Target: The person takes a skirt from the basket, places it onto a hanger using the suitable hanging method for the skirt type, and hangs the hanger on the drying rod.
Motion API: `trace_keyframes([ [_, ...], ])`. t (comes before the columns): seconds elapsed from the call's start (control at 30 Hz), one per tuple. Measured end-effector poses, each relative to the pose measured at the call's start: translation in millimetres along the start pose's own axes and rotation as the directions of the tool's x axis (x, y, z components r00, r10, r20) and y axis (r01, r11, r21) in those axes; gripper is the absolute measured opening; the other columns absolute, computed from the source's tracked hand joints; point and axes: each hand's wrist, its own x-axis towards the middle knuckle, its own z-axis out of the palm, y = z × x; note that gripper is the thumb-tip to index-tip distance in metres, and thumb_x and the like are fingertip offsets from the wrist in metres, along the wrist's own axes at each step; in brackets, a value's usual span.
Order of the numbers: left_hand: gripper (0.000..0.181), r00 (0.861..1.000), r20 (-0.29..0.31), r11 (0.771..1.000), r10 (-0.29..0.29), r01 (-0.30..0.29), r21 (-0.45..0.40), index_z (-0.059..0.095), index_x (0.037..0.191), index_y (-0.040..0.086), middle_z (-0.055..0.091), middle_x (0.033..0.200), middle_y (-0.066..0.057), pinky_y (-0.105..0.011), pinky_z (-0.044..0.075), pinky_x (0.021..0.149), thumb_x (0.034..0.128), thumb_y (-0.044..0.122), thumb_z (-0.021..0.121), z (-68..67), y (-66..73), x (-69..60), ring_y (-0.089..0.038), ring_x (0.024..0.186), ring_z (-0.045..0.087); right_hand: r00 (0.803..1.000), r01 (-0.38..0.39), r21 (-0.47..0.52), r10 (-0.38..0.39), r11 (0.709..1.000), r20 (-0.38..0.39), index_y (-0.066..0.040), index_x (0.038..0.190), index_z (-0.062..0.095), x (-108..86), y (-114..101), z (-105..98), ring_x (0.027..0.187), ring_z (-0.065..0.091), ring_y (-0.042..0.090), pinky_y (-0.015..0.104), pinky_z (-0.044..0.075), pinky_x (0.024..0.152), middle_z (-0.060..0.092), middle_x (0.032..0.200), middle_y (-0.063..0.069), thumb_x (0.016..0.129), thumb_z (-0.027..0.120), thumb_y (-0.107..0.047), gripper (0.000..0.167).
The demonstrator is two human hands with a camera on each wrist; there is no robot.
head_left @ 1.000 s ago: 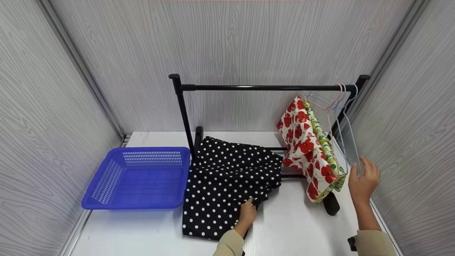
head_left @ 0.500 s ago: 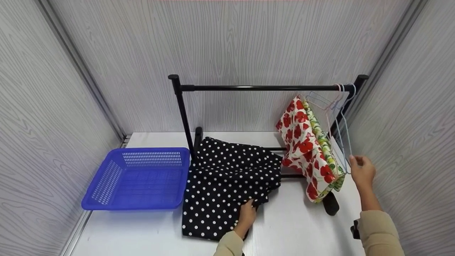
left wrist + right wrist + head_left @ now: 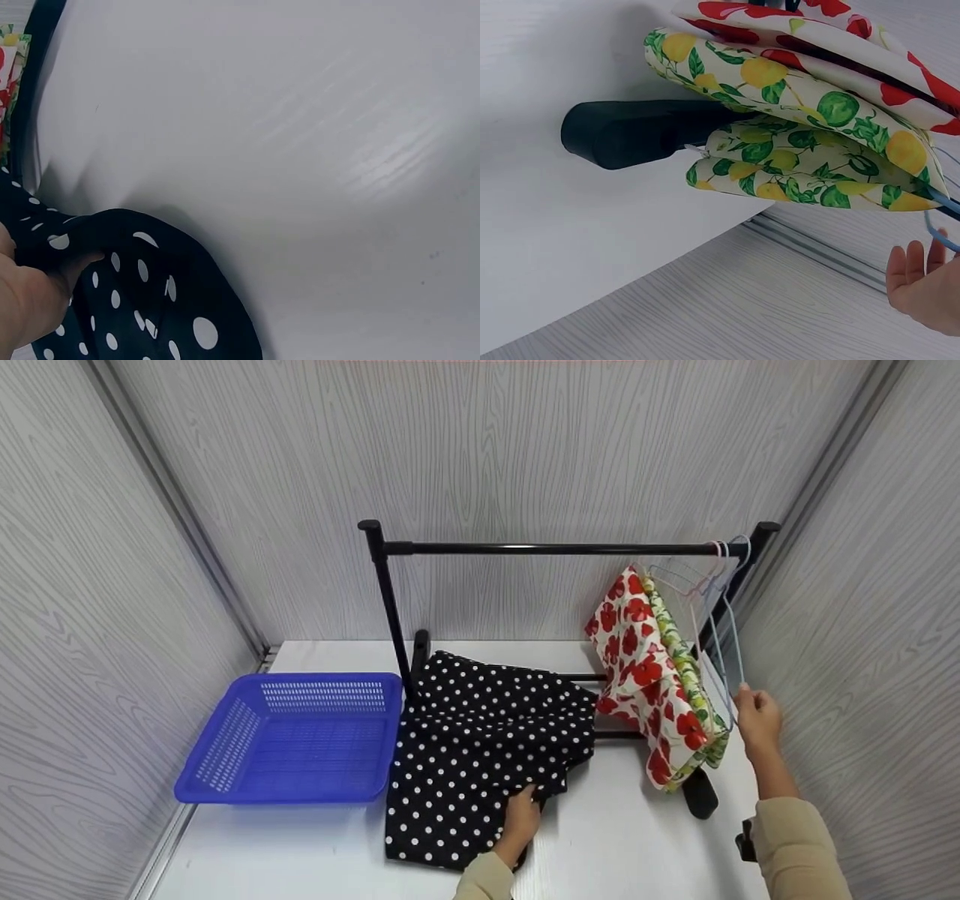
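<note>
A black cloth with white polka dots point(image 3: 480, 750) lies spread on the table, falling across the foot of a black rack point(image 3: 525, 549). My left hand point(image 3: 523, 816) grips its right edge; in the left wrist view the fabric bunches around the fingers of that hand point(image 3: 30, 304). At the right end of the rack, my right hand point(image 3: 759, 721) pinches the lower side of a light-blue wire hanger point(image 3: 734, 637). In the right wrist view, the curled fingers of this hand point(image 3: 930, 289) meet the blue wire point(image 3: 939, 234) at the frame's edge.
Left of the cloth stands a blue plastic basket point(image 3: 322, 757). A red-flowered cloth point(image 3: 630, 652) and a lemon-print cloth point(image 3: 679, 656) hang beside the blue hanger, close to the right wall. The rack's black foot point(image 3: 700, 793) juts forward below them.
My right hand has closed its fingers on the blue hanger and drawn its lower end slightly left. My left hand keeps its hold on the polka-dot cloth, nearly unmoved.
</note>
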Motion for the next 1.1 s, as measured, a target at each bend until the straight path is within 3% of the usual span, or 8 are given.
trace_keyframes([
  [0.13,0.034,0.998,0.044,0.998,-0.042,0.044,-0.042,0.058,0.115,-0.009,0.057,0.115,-0.026,-0.045,0.047,0.089,0.0823,-0.012,0.05,-1.7,1.5,-0.6,-0.037,0.108,0.057,1.0,0.006,0.132,-0.003,0.991,-0.02,-0.02,0.06,0.045,-1.9,-2,1,0.055,0.039,-0.001,0.015,0.034,0.054,0.043,0.055,-0.019,0.094,0.051,-0.03,0.036],
  [0.37,0.031,0.999,0.026,0.999,-0.046,0.046,0.005,0.06,0.11,-0.01,0.061,0.109,-0.024,-0.044,0.048,0.086,0.0799,-0.012,0.051,-1.3,0.2,-0.7,-0.035,0.103,0.059,0.999,0.042,0.255,-0.044,0.966,0.004,-0.014,0.082,0.056,-6.7,-19,1,0.063,0.053,-0.007,0.01,0.044,0.057,0.056,0.068,-0.024,0.098,0.044,-0.021,0.021],
  [0.53,0.031,0.998,0.033,0.999,-0.05,0.05,-0.001,0.06,0.11,-0.009,0.063,0.107,-0.024,-0.042,0.05,0.083,0.0799,-0.011,0.052,-2.1,-0.5,-0.8,-0.032,0.1,0.062,0.994,0.103,0.245,-0.09,0.964,-0.062,-0.012,0.083,0.055,-8.7,-28,4,0.062,0.053,-0.007,0.009,0.044,0.057,0.054,0.066,-0.023,0.098,0.044,-0.017,0.019],
  [0.77,0.032,0.997,0.062,0.998,-0.045,0.047,-0.041,0.058,0.112,-0.012,0.066,0.102,-0.025,-0.036,0.053,0.074,0.0816,-0.01,0.052,-5.8,0.5,-3.4,-0.028,0.088,0.066,0.968,0.207,0.222,-0.167,0.953,-0.189,-0.014,0.08,0.056,-14.7,-38,7,0.063,0.053,-0.006,0.01,0.042,0.063,0.052,0.065,-0.023,0.096,0.046,-0.013,0.018],
  [0.9,0.031,0.998,0.053,0.999,-0.036,0.038,-0.03,0.058,0.111,-0.012,0.068,0.093,-0.022,-0.033,0.054,0.07,0.0812,-0.01,0.052,-5.9,-0.5,-3.9,-0.023,0.079,0.066,0.958,0.216,0.194,-0.17,0.957,-0.23,-0.008,0.08,0.057,-28.6,-56,4,0.063,0.052,-0.008,0.008,0.04,0.064,0.051,0.065,-0.024,0.094,0.047,-0.009,0.017],
  [1.1,0.03,0.998,0.053,0.999,-0.04,0.041,-0.018,0.058,0.111,-0.011,0.067,0.099,-0.023,-0.036,0.054,0.076,0.0818,-0.008,0.053,-5.7,-1.7,-3.4,-0.029,0.089,0.067,0.965,0.175,0.229,-0.121,0.957,-0.232,-0.011,0.077,0.056,-54.1,-86,-3,0.063,0.051,-0.008,0.009,0.038,0.063,0.051,0.063,-0.024,0.094,0.046,-0.007,0.019],
])
